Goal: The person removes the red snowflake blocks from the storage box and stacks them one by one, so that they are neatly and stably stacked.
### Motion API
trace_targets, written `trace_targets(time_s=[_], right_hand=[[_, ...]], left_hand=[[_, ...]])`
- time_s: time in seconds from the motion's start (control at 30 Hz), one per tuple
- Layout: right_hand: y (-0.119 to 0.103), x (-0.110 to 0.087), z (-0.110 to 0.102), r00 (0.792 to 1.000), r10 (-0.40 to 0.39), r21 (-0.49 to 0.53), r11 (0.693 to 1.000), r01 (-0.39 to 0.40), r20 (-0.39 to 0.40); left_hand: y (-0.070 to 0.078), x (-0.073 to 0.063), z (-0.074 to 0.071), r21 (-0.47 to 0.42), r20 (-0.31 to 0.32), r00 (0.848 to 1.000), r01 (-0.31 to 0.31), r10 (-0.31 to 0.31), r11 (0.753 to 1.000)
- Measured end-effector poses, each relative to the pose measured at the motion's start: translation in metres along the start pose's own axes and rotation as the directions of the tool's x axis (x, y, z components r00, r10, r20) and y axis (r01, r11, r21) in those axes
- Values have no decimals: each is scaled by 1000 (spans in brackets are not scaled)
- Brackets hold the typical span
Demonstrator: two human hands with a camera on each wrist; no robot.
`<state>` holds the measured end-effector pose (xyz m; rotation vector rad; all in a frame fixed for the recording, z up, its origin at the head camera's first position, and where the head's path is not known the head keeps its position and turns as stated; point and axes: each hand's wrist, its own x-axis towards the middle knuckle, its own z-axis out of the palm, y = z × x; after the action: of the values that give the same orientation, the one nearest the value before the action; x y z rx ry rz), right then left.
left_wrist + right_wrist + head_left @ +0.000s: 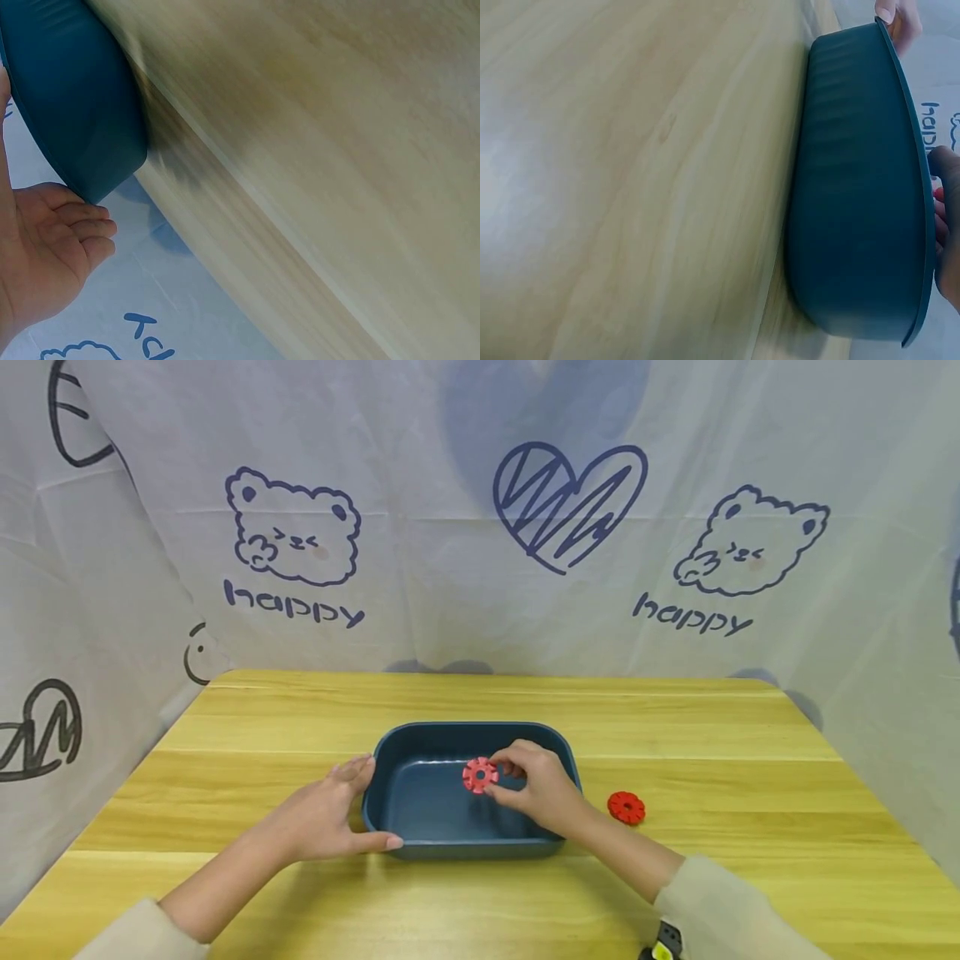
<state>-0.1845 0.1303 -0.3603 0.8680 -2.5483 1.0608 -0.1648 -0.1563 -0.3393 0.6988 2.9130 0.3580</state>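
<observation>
A dark blue plastic storage tub (420,802) stands on the table, its interior facing up. At its left end my left hand (322,814) holds the rim, thumb over the front edge and fingers along the side; the left wrist view shows those fingers (94,225) curled beside the tub wall. Over the inside of the tub, my right hand (536,781) pinches a pinkish-red notched interlocking disc (471,779) between thumb and fingers. In the right wrist view the tub (855,187) hides most of that hand (949,225).
To the right of the tub, red notched discs (626,808) lie together on the wood-grain table (712,718). White cloth (420,560) with bear and heart drawings hangs behind and at the sides. Part of a small black and yellow object (663,943) shows by the right sleeve.
</observation>
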Motion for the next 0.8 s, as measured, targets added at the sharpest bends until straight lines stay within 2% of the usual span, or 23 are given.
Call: trace_targets(time_s=[0.37, 0.6, 0.8], right_hand=[[11, -12, -13, 988, -116, -115, 988, 104, -101], [19, -21, -21, 982, -116, -131, 987, 97, -148], [27, -29, -27, 965, -156, -174, 977, 119, -213]], left_hand=[[0, 0, 0, 1, -8, 1000, -9, 9, 1000], [0, -1, 0, -2, -8, 1000, -5, 5, 1000], [-1, -2, 0, -11, -8, 1000, -4, 4, 1000]])
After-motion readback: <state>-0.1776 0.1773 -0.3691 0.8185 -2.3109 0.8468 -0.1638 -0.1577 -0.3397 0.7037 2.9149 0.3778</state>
